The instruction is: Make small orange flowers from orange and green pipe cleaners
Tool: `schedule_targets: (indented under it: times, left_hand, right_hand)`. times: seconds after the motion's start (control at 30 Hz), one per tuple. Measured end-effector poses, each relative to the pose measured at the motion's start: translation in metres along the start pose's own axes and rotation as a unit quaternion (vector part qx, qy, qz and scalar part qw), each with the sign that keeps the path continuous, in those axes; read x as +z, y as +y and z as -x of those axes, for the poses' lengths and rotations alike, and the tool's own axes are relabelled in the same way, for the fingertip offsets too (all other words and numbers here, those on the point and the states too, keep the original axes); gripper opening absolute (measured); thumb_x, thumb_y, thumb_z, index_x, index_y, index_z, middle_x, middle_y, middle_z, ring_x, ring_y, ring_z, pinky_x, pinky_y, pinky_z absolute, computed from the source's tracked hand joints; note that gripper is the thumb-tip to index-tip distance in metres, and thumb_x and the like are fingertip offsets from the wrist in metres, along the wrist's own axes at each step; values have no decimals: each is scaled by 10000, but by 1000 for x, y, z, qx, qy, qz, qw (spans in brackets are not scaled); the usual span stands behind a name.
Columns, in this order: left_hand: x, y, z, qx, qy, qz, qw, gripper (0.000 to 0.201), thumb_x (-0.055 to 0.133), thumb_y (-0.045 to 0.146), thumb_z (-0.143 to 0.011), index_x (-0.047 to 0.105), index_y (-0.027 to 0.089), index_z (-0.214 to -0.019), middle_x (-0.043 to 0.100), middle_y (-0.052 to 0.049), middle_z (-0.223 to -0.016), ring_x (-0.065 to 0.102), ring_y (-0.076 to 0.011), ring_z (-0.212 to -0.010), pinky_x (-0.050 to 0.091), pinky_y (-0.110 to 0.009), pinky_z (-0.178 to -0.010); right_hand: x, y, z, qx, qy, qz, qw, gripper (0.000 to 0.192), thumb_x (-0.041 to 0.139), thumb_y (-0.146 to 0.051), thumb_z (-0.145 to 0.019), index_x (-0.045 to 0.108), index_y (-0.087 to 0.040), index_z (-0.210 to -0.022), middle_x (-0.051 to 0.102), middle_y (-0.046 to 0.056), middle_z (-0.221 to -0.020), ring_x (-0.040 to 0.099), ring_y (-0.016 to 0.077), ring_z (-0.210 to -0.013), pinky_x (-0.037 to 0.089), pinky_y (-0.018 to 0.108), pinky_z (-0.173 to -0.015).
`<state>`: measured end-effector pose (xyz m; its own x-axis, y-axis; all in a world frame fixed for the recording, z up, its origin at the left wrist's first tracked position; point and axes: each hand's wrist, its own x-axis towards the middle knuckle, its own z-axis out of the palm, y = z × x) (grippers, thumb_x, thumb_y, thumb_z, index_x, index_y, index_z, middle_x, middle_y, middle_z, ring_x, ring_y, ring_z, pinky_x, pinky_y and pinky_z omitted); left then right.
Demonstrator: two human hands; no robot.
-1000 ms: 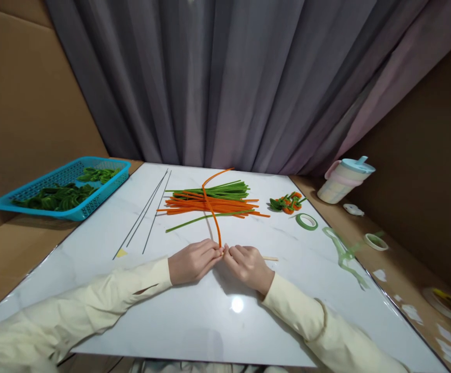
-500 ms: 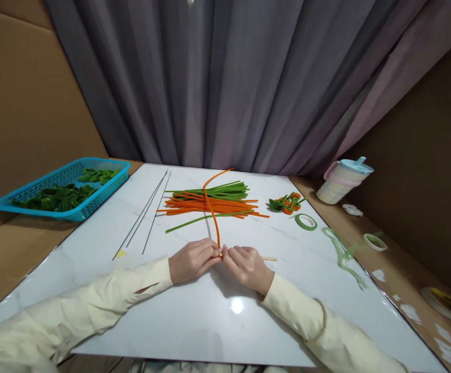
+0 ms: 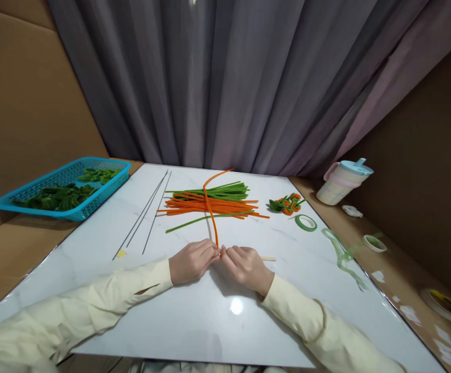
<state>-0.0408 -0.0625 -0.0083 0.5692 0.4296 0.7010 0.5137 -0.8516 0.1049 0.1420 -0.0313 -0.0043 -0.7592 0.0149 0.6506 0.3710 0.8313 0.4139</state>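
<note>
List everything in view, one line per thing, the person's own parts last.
orange stem: one, orange, rising from the fingertips, arching over the pile
stem pile: many, orange and green, table middle
thin wires: three, dark, left of the pile
basket: one, blue, far left, holds green pieces
small twisted pieces: several, orange and green, right of the pile
tape rolls: two, green, right side
cup: one, pale with blue lid, far right
table: one, white
left hand: pinching the stem
right hand: pinching the stem

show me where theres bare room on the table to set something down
Bare: the near strip between the sleeves and table edge, and the left part between wires and edge. Crowded: the stems, tape and both hands.
</note>
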Motion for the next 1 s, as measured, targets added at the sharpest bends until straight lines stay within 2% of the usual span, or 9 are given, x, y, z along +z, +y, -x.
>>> schedule_targets:
  times: [0.43, 0.7, 1.0]
  left_hand:
    - [0, 0, 1, -12, -11, -57, 998, 182, 343, 128, -944, 517, 122, -892, 578, -60, -709, 534, -161, -653, 469, -259, -571]
    - [0, -1, 2, -25, -17, -44, 999, 157, 371, 121, -935, 523, 115, -895, 592, -69, -729, 536, -170, -666, 479, -270, -588]
    - [0, -3, 2, -15, -10, -39, 999, 158, 377, 142, -941, 528, 118, -901, 601, -75, -743, 532, -168, -669, 476, -265, -578]
  right_hand:
    - [3, 0, 0, 60, -35, -48, 996, 344, 321, -116, -961, 532, -132, -690, 484, 6, -566, 409, 128, -502, 233, 281, -484]
    - [3, 5, -1, 81, -43, -90, 992, 349, 325, -166, -972, 535, -146, -694, 491, -3, -557, 407, 124, -505, 267, 268, -510]
    - [4, 5, 3, 63, -29, -98, 993, 291, 347, -126, -962, 552, -122, -755, 508, 5, -572, 431, 123, -508, 295, 264, -500]
